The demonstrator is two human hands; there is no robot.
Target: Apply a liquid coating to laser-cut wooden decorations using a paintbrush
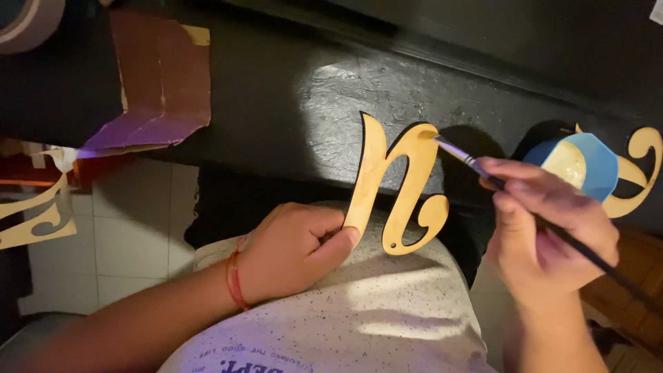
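My left hand [293,247] pinches the bottom of a curly, letter-shaped wooden cutout [397,186] painted pale gold, holding it upright over my lap. My right hand [545,221] grips a thin dark-handled paintbrush [469,162]; its bristle tip touches the cutout's top right edge. A red string bracelet circles my left wrist.
A blue cup of pale gold paint [580,164] stands on the black surface [331,97] beside my right hand, next to another gold cutout [639,176]. Brown sandpaper sheets [162,79] lie at the upper left. A further cutout [38,217] rests at the left above the white tiled floor.
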